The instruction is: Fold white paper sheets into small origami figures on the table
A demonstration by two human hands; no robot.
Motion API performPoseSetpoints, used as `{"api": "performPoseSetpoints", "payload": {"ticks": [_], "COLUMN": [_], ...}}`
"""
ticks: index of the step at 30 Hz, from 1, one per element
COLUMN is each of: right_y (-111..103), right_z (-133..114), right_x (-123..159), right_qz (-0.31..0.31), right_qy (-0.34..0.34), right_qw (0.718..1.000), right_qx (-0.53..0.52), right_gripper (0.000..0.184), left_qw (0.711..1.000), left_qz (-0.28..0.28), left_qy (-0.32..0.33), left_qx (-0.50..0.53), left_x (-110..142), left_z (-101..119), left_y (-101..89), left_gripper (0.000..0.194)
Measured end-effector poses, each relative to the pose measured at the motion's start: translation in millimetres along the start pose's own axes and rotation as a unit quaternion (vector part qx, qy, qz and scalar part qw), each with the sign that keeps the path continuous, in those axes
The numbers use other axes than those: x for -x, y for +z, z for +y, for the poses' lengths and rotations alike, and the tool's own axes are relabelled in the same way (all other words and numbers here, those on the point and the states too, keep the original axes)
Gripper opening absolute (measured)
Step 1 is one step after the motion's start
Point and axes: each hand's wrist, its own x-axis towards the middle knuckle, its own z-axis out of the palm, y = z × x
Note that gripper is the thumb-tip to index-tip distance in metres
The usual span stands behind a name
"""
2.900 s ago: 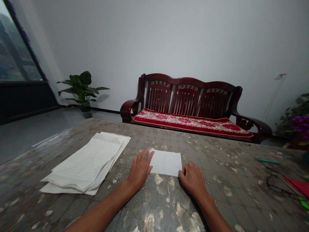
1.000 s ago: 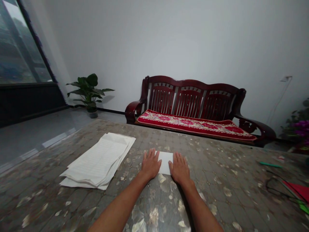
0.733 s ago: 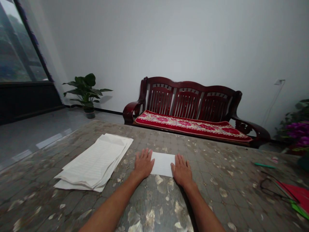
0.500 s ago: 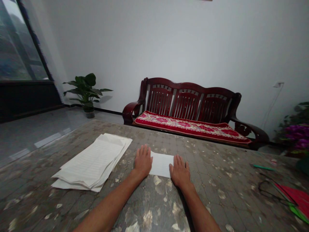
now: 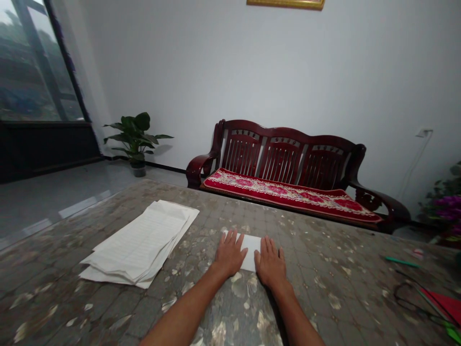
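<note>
My left hand (image 5: 230,254) and my right hand (image 5: 270,264) lie flat, side by side, on a small white sheet of paper (image 5: 251,247). Both palms are down with the fingers spread. The hands cover the sheet's lower part and sides, and only its middle and far edge show between the fingers. To the left of my left hand, not touching it, lies a loose stack of lined white paper (image 5: 140,245). All of this rests on a mottled grey-brown table cover (image 5: 317,278).
A green pen (image 5: 401,261), a dark wire loop (image 5: 406,298) and red paper (image 5: 444,305) lie at the table's right side. Beyond the far edge stand a dark red wooden sofa (image 5: 284,156) and a potted plant (image 5: 135,137).
My hands have slid closer together over the sheet and cover more of it. The view has tilted and shifted slightly, and the paper stack has not moved on the table.
</note>
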Motion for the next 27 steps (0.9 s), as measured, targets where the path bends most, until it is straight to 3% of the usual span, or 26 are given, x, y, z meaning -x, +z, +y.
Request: {"api": "performPoseSetpoints", "payload": {"ticks": [5,11,14,16,19,27], "right_y": [-1,-15,-20,-18,-10,-1], "right_z": [2,-6,-32,-50,-60,3], "right_x": [0,3,6,7,8,5], "right_qz": [-0.006,0.014,0.049,0.02,-0.025,0.001], "right_qy": [-0.002,0.027,-0.035,-0.091,-0.11,-0.043], "right_qw": [1.0,1.0,0.997,0.99,0.985,0.998], "right_qx": [0.008,-0.009,-0.056,-0.105,-0.132,-0.055], "right_gripper": [0.06,0.058,0.057,0.058,0.059,0.061], "left_qw": [0.999,0.999,0.998,0.998,0.998,0.998], "left_qz": [-0.013,-0.005,-0.009,-0.02,-0.025,-0.012], "left_qy": [-0.03,-0.046,-0.047,-0.043,-0.032,-0.034], "left_qx": [-0.014,-0.025,-0.038,-0.045,-0.049,-0.056], "left_x": [1,3,3,4,5,3], "left_z": [-19,-19,-18,-18,-21,-40], "left_y": [-9.7,-12.4,-13.9,-14.7,-14.6,-17.1], "left_gripper": [0.058,0.057,0.057,0.055,0.054,0.053]}}
